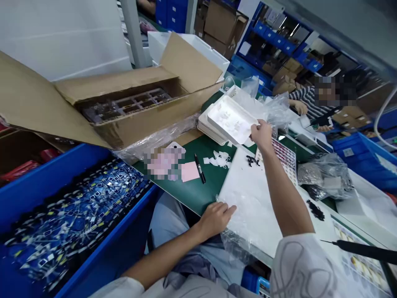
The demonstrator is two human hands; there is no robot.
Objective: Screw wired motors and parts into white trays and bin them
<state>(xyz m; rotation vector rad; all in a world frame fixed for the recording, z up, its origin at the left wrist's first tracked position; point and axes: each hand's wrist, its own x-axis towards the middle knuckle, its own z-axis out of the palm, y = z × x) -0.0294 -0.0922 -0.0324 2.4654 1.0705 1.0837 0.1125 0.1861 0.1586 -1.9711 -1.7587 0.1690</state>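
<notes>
My right hand (262, 133) is closed on the near right edge of a shallow white tray (232, 118), which holds small pale pieces and is over other white trays. My left hand (217, 217) rests at the front edge of the table beside the white work surface (248, 198), its fingers curled; whether anything is in them is hidden. Small black parts (252, 160) lie on the white surface near my right forearm. Left of it, on the green tabletop (182, 192), are crumpled white scraps (219, 159), a black pen (200, 168) and a pink note pad (190, 171).
At the left stands a blue bin (114, 231) full of small parts with wires, below an open cardboard box (149, 118). A black screwdriver-like tool (362, 250) juts in at the right. Plastic bags (325, 176) lie beyond; another person (307, 101) sits across.
</notes>
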